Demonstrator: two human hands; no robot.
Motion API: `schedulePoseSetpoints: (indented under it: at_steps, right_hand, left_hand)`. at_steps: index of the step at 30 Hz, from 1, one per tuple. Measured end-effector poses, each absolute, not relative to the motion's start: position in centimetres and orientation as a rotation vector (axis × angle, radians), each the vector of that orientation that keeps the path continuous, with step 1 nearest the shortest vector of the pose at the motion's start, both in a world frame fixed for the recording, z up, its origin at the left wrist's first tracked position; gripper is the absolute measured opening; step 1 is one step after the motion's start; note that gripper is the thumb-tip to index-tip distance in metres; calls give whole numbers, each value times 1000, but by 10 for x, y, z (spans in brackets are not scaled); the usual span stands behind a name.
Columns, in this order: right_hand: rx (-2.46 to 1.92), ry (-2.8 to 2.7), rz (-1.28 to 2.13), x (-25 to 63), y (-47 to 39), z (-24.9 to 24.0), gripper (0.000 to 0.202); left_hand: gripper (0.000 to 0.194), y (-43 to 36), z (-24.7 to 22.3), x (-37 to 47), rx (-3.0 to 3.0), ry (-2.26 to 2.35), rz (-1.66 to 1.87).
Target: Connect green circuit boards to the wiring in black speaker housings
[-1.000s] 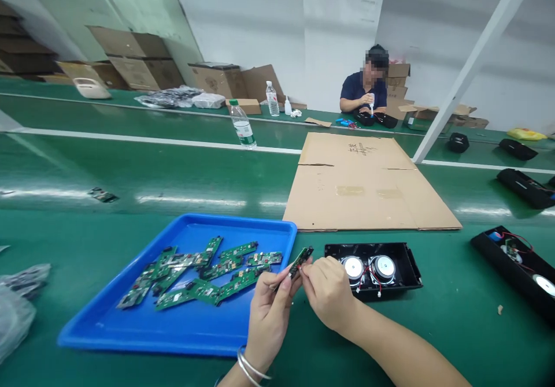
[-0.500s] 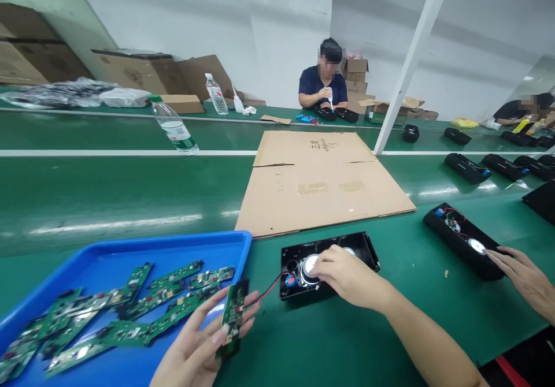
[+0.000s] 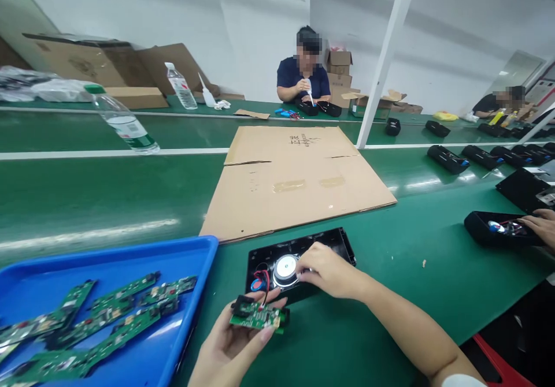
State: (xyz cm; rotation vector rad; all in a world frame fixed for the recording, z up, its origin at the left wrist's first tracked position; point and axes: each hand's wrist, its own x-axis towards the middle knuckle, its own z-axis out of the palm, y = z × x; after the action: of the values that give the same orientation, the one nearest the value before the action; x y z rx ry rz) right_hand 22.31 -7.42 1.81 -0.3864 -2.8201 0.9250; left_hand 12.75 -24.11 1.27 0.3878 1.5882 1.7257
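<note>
A green circuit board (image 3: 258, 315) lies pinched between the thumb and fingers of my left hand (image 3: 236, 338), tilted face up. Red and black wires (image 3: 266, 280) run from it toward a blue round part (image 3: 257, 285) in the left end of a black speaker housing (image 3: 323, 241). The housing rests open on the bench. Inside it sits a round speaker driver (image 3: 286, 268) with a silvery-white back. My right hand (image 3: 327, 271) reaches into the housing, its fingers closed at the driver's right edge; what they pinch is hidden, and they cover the housing's right part.
A blue tray (image 3: 191, 312) of several circuit boards stands at the left. Flattened cardboard (image 3: 303, 167) lies beyond the housing. A co-worker's hand (image 3: 541, 225) works in another black housing (image 3: 481, 228) at right. Farther back are a water bottle (image 3: 125, 122) and a seated person (image 3: 303, 75).
My left hand has turned the circuit board from upright to nearly level and brought it close to the housing. My right hand has shifted off the driver's face to its right edge.
</note>
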Motion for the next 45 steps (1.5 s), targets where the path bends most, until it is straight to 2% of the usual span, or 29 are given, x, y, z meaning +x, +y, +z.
schedulePoseSetpoints:
  at_steps: [5, 10, 13, 17, 20, 27, 34, 45]
  right_hand:
    - [-505, -2683, 1080, 240, -42, 19, 6]
    - [-294, -2800, 1128, 246, -34, 18, 17]
    - [-159, -2901, 1032, 243, -40, 16, 25]
    - [-174, -2915, 907, 237, -52, 10, 21]
    - [-301, -2796, 897, 230, -61, 6, 10]
    - [-627, -2400, 1213, 215, -72, -1, 10]
    - [-416, -2419, 906, 213, -74, -9, 17]
    - [-363, -2501, 710, 214, -75, -16, 17]
  left_hand:
    - [50, -212, 0, 132, 571, 1684, 1802]
    - [40, -196, -29, 138, 814, 1764, 2039]
    - [35, -194, -41, 133, 1023, 1847, 2035]
    - [35, -192, -43, 115, 1148, 1854, 1951]
    - [35, -190, -41, 108, 1138, 1773, 1950]
    - [33, -196, -35, 111, 1067, 1802, 1827]
    - [28, -195, -29, 104, 1060, 1920, 1754]
    - [26, -194, -16, 104, 1233, 2058, 1617]
